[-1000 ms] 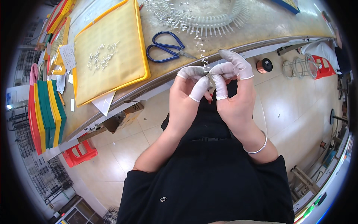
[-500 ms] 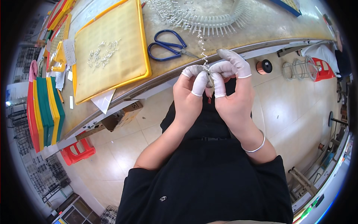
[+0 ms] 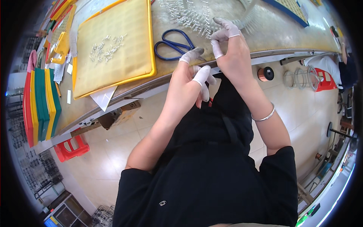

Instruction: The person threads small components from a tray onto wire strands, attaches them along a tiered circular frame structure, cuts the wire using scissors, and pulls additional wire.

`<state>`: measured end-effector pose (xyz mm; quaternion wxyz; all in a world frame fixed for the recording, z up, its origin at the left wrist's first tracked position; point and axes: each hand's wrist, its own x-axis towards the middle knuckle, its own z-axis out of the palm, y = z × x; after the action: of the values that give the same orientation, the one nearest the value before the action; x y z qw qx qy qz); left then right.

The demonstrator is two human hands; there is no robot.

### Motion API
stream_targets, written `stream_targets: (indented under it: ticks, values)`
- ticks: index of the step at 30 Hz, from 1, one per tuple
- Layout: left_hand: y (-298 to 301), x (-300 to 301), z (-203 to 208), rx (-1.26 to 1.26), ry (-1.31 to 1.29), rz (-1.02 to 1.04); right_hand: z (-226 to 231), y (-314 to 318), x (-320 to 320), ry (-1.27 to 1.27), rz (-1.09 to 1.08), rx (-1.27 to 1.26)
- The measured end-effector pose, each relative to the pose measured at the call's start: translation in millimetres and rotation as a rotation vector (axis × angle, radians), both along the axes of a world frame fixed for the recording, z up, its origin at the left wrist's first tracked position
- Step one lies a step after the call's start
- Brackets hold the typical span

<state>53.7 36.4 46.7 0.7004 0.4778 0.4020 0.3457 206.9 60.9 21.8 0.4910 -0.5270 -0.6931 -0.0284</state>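
My right hand [image 3: 235,53], in white finger cots, reaches over the table's front edge. Its thumb and index finger come together at the lower end of a strand of small silvery pieces [image 3: 207,22]. Closer to my body is my left hand [image 3: 185,79], also in white finger cots. Its index finger sticks out while thumb and middle finger press together; whatever lies between them is hidden. Blue-handled scissors [image 3: 170,44] rest on the table just beyond the left fingertips. Behind the right hand curves a translucent strip with many prongs [image 3: 251,24].
A yellow-rimmed tray [image 3: 153,56] with a pile of tiny silvery pieces [image 3: 106,49] lies to the left. Coloured boards [image 3: 41,106] stand at the table's far left. A blue-edged tray [image 3: 289,13] is at the back right. On the floor are a copper-coloured spool [image 3: 266,73] and red stools [image 3: 72,147].
My hands have come apart. The right has moved forward over the table with the strand's end; the left has dropped slightly back and lifted its index finger. The view has shifted a little.
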Motion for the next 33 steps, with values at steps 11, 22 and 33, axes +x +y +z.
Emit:
stream_targets:
  ticks: [11, 22, 33]
  values:
    - [18.4, 13.9, 4.1, -0.094, 0.043, -0.115, -8.6, 2.5, 15.7, 0.002, 0.011, -0.061]
    - [32.7, 17.7, -6.5, -0.334, -0.347, -0.172, -14.5, 1.4, 16.4, 0.022, 0.025, -0.032]
    - [31.7, 17.0, -8.3, -0.336, -0.403, -0.160, -20.3, 0.4, 10.5, 0.105, -0.016, -0.014]
